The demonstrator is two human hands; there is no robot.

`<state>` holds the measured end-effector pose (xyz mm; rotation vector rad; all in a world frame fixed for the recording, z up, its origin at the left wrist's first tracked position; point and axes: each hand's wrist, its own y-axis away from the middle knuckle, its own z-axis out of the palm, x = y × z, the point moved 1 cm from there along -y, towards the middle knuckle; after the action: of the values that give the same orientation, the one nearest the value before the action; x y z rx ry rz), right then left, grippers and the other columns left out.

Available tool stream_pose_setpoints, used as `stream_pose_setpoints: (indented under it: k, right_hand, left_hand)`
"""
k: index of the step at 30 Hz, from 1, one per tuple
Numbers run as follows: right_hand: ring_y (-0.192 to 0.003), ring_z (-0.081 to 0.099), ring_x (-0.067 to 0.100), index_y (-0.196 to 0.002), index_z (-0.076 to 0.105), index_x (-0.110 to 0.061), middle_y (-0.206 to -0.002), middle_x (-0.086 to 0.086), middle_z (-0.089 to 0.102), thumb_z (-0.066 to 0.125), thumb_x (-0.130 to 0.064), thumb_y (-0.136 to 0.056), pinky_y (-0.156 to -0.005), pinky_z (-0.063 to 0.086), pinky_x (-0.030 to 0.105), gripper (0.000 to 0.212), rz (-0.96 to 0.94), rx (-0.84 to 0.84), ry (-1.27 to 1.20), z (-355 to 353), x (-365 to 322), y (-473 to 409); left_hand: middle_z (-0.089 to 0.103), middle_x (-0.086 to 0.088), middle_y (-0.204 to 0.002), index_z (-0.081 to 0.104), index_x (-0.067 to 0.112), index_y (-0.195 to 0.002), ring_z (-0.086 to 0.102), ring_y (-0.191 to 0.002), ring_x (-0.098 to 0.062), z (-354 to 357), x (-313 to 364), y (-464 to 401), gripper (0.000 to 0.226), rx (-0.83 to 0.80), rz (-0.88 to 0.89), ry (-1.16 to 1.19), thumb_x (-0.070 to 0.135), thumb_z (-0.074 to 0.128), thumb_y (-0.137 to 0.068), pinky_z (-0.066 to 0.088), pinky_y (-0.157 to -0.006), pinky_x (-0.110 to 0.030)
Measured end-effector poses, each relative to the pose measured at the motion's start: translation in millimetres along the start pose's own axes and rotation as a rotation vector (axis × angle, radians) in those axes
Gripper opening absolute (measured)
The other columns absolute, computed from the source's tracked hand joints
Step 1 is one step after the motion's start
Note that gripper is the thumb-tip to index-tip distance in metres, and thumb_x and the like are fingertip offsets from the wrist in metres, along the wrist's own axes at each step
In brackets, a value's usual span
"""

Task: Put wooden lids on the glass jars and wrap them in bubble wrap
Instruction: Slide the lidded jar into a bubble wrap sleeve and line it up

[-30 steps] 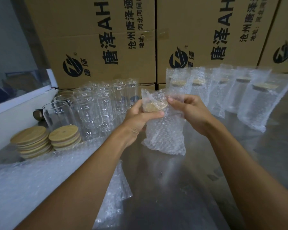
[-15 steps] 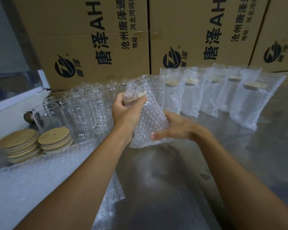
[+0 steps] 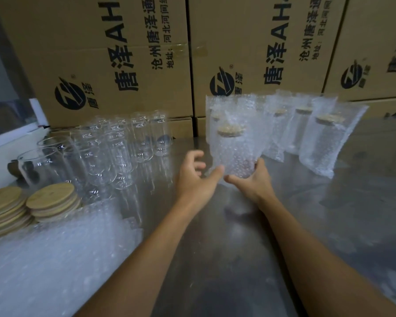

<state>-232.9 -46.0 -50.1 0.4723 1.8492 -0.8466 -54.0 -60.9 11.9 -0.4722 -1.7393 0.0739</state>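
Cardboard cartons (image 3: 114,56) backed the steel bench (image 3: 238,259). The wrapped jar (image 3: 232,147), tilted in the air half a second earlier, now stood upright at the near end of the wrapped row (image 3: 306,131). The right hand (image 3: 253,179) held its base; the left hand (image 3: 196,177) had let go, fingers loosely spread. This jar looked finished, with bare jars (image 3: 105,152) and wooden lids (image 3: 50,200) waiting.

Dim, cool light; desk (image 3: 272,259) throwing soft glare, hands casting faint shadows, edges bending wide-angle, cardboard boxes (image 3: 114,53) blurring slightly.
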Motion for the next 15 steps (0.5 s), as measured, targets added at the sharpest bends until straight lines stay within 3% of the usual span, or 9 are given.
stream_pose_setpoints:
  k: [3,7,11,15]
  right_hand:
    - [-0.102,0.059,0.018,-0.115,0.048,-0.023,-0.105,-0.009,0.058,0.091,-0.039,-0.062,-0.086,0.044,0.031,0.070,0.034,0.150,0.052,-10,9,-10]
    - [-0.114,0.060,0.030,-0.122,0.049,-0.014,-0.119,0.007,0.061,0.092,-0.038,-0.067,-0.094,0.051,0.043,0.074,0.089,0.290,0.134,-35,22,-29]
    - [-0.123,0.054,0.038,-0.131,0.048,-0.005,-0.132,0.018,0.055,0.089,-0.038,-0.072,-0.103,0.047,0.051,0.079,0.148,0.396,0.195,-60,34,-51]
    - [-0.132,0.044,0.038,-0.142,0.040,-0.004,-0.143,0.019,0.042,0.083,-0.041,-0.079,-0.108,0.038,0.050,0.085,0.200,0.428,0.292,-68,38,-67]
  left_hand:
    - [0.058,0.003,-0.100,0.055,0.026,-0.109,0.058,-0.090,-0.014,5,-32,16,0.036,-0.055,-0.023,-0.135,0.023,0.079,-0.082,0.044,-0.079,-0.022]
    - [0.058,0.013,-0.097,0.062,0.029,-0.105,0.058,-0.105,-0.016,5,-64,31,0.027,-0.105,0.052,-0.420,0.029,0.076,-0.083,0.042,-0.098,-0.034]
    - [0.053,0.020,-0.098,0.062,0.034,-0.104,0.049,-0.108,-0.011,8,-66,32,0.022,-0.116,0.160,-0.585,0.041,0.070,-0.085,0.027,-0.088,-0.028]
    - [0.053,0.019,-0.102,0.060,0.035,-0.102,0.045,-0.109,-0.009,11,-69,31,0.019,-0.113,0.209,-0.652,0.047,0.065,-0.087,0.025,-0.088,-0.028]
